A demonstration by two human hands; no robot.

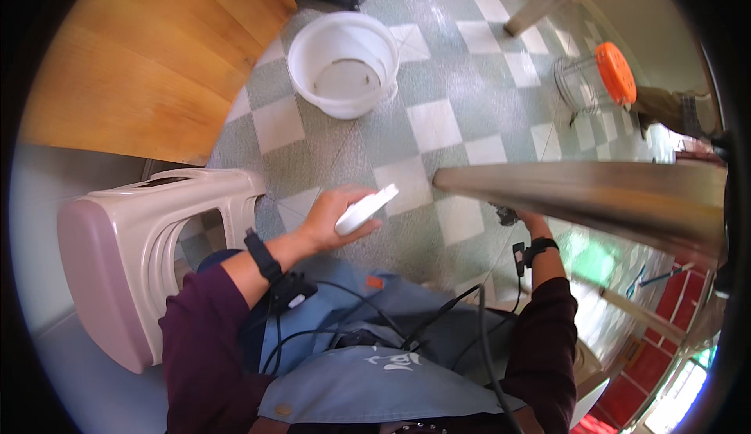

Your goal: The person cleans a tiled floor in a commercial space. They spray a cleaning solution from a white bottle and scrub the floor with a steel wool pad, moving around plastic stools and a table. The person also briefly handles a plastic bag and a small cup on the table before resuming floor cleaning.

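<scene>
My left hand [337,217] grips a flat white object [366,209] with a rounded end, its exact kind unclear, held above the tiled floor. Over at the right, my right hand [530,220] is partly hidden behind a wooden leg or post [563,190]. A dark, mesh-like clump [506,215] shows at its fingers and appears to be held there. Beyond both hands, a white plastic tub [346,73] stands on the floor with a little dark residue in its bottom.
Left of me, a beige and pink plastic stool [141,258] lies on its side below a wooden panel [152,52]. An orange-topped stool [615,73] with metal legs is at the upper right. Another wooden leg [545,2] slants nearby. Black cables [482,334] cross my blue apron.
</scene>
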